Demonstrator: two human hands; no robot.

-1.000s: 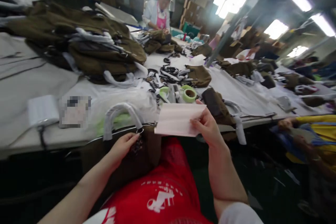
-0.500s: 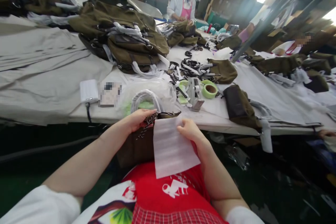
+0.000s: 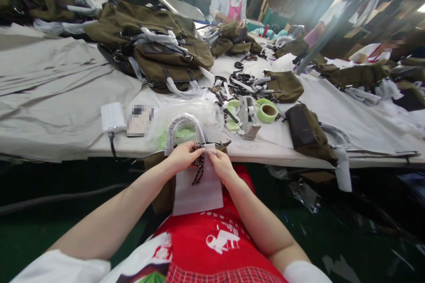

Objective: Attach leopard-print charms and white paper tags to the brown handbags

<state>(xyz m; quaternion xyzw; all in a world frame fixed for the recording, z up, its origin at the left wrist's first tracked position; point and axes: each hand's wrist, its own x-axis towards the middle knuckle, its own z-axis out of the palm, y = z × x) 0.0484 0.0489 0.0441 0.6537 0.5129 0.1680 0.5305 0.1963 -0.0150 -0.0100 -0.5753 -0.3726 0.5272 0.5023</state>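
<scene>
A brown-olive handbag [image 3: 162, 201] rests against the table edge in front of me, its wrapped handle [image 3: 183, 118] standing up. Over its front hangs a thin white sheet [image 3: 199, 199]. My right hand [image 3: 222, 166] pinches the sheet's top edge near the bag's opening. Close beside it, my left hand [image 3: 182, 157] is closed on a dark patterned ribbon-like strip [image 3: 198, 171], which dangles in front of the sheet. The fingertips of both hands nearly meet, and what lies between them is partly hidden.
On the table are a green tape roll [image 3: 267, 110], a tape dispenser [image 3: 249, 119], clear plastic [image 3: 199, 112], a white power bank [image 3: 112, 117] and loose straps [image 3: 244, 82]. Piled bags [image 3: 159, 44] stand behind; another bag [image 3: 308, 135] lies right. A co-worker [image 3: 229, 2] is across the table.
The white sheet has moved left, over the bag's front and behind the patterned strip. My right hand has come left with it, close to my left hand, which has shifted slightly right.
</scene>
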